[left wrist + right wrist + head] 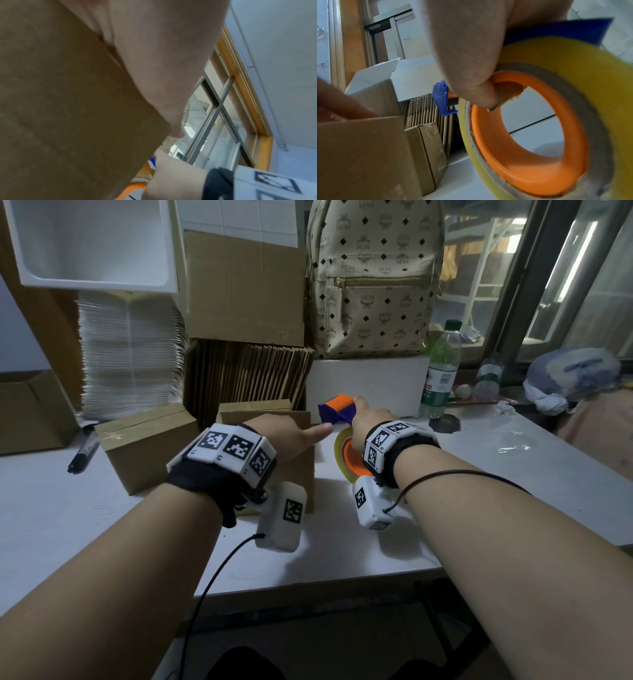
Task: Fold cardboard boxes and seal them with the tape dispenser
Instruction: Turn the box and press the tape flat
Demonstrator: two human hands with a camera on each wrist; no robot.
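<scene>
A small brown cardboard box [297, 474] stands at the middle of the white table [479, 474]. My left hand [291, 436] rests flat on its top with the thumb straight, while its fingers are hidden in the head view. In the left wrist view the left hand [163, 67] lies along the box [68, 108]. My right hand [370, 419] grips the blue and orange tape dispenser [337, 409] just right of the box. The right wrist view shows the thumb of the right hand [467, 54] hooked into the orange core [488, 142] of the yellow tape roll [556, 65].
A taped box [147, 446] stands to the left, another box [255, 407] behind. Flat cardboard sheets [246, 374] stand at the back. A black marker [82, 455] lies far left. A water bottle [442, 371], a white box [366, 385] and a backpack [373, 278] are at back right.
</scene>
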